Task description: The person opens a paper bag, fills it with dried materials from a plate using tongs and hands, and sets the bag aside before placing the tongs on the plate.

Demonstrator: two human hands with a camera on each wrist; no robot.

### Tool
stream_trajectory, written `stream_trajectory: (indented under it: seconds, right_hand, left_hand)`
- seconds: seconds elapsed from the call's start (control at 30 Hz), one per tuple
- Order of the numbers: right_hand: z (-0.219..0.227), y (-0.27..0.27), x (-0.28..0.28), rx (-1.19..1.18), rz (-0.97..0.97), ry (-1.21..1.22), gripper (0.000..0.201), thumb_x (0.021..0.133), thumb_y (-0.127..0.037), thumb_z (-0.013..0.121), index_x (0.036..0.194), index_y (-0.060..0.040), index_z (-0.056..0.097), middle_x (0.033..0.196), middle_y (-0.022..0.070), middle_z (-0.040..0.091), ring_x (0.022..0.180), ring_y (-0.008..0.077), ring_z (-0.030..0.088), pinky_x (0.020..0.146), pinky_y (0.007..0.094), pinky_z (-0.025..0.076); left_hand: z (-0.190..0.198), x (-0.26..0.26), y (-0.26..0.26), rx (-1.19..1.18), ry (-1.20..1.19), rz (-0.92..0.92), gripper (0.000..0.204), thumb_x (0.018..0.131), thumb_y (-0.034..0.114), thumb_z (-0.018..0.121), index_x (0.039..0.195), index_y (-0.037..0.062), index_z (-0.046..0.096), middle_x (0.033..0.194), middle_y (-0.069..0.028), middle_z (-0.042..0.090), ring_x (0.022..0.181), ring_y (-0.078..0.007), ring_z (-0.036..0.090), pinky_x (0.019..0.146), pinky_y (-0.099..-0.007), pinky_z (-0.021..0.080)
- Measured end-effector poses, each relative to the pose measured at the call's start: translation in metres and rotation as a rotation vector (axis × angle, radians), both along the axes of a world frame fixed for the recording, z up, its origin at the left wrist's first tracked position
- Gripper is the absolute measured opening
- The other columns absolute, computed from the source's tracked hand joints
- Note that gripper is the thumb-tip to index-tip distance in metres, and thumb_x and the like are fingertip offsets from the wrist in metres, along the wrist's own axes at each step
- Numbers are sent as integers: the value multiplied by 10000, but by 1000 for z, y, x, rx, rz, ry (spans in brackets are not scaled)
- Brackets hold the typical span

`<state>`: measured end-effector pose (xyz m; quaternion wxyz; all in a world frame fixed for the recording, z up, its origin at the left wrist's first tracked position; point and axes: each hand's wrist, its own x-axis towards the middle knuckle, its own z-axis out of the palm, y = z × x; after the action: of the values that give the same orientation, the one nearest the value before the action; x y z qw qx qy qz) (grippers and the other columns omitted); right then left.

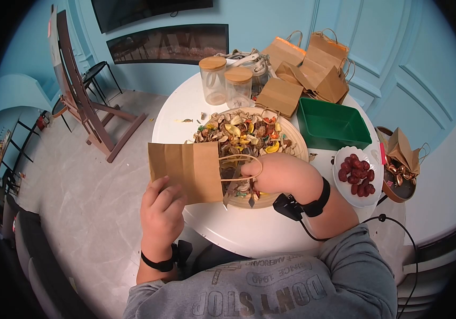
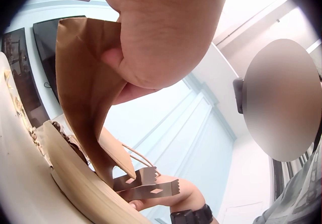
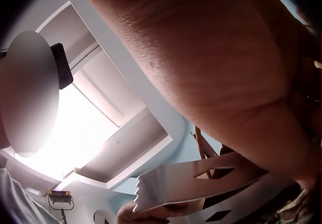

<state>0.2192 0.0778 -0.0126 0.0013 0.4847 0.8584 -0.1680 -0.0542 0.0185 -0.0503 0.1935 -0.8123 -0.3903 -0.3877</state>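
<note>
My left hand [image 1: 163, 212] holds a brown paper bag [image 1: 185, 167], which lies tipped on its side over the near-left rim of a round tray. The bag's mouth and looped handle [image 1: 246, 158] face right. At that mouth, my right hand [image 1: 265, 173] grips metal tongs [image 2: 151, 190] with serrated ends and diamond cutouts. Those serrated ends point back toward my body in the right wrist view. Dried petals and flower pieces [image 1: 238, 130] heap the pale round tray [image 1: 298, 139]. My right fingers are partly hidden behind the bag's handle.
Two glass jars with wooden lids [image 1: 213, 87] stand at the back of the white table [image 1: 177, 119]. Several paper bags [image 1: 313, 69] are behind the tray. A green bin [image 1: 334, 125] and a white plate [image 1: 353, 198] of red dates [image 1: 357, 174] sit at right.
</note>
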Motion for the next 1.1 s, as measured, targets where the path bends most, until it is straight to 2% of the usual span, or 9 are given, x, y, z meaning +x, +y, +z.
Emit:
stream_trajectory:
  seconds: [0.2, 0.43, 0.5, 0.7, 0.77, 1.1]
  right_hand:
    - [-5, 3, 2, -88, -50, 95, 137, 816, -132, 597, 935, -116, 661, 792, 187, 657, 765, 382, 650, 666, 442, 505]
    - [-4, 2, 0, -104, -87, 81, 142, 827, -123, 578, 935, -117, 670, 791, 183, 660, 768, 377, 651, 667, 439, 504]
    - [-6, 2, 1, -45, -59, 64, 145, 816, -122, 591, 934, -119, 674, 794, 183, 662, 771, 377, 653, 670, 443, 505]
    - [-7, 5, 0, -64, -54, 45, 160, 790, -127, 620, 939, -126, 676, 805, 191, 661, 779, 385, 650, 681, 448, 508]
    - [-9, 6, 0, -76, -62, 54, 161, 792, -123, 614, 941, -126, 673, 808, 193, 659, 779, 387, 648, 682, 449, 508]
    - [-9, 5, 0, 20, -17, 7, 171, 802, -114, 584, 956, -130, 656, 816, 189, 648, 773, 398, 634, 684, 448, 510]
  left_hand:
    - [-1, 0, 0, -8, -5, 1, 190, 582, 34, 623, 762, 39, 684, 915, -76, 660, 1005, -332, 602, 864, -434, 531]
    - [-2, 0, -1, -11, -4, -5, 191, 580, 35, 623, 763, 36, 679, 914, -77, 658, 996, -325, 600, 858, -441, 531]
    - [-2, 0, 0, -15, -4, -8, 189, 581, 36, 623, 762, 36, 677, 913, -78, 658, 993, -324, 601, 858, -441, 530]
    - [-3, 2, 1, -10, -8, -10, 173, 586, 39, 624, 753, 36, 670, 902, -76, 658, 979, -324, 606, 834, -436, 528]
    - [2, 5, -1, -50, -31, -2, 172, 586, -62, 664, 736, 22, 675, 873, -95, 666, 975, -351, 618, 820, -413, 535]
    - [-3, 6, 1, -69, -47, 1, 189, 576, -67, 659, 741, 24, 667, 858, -96, 660, 960, -352, 621, 810, -410, 533]
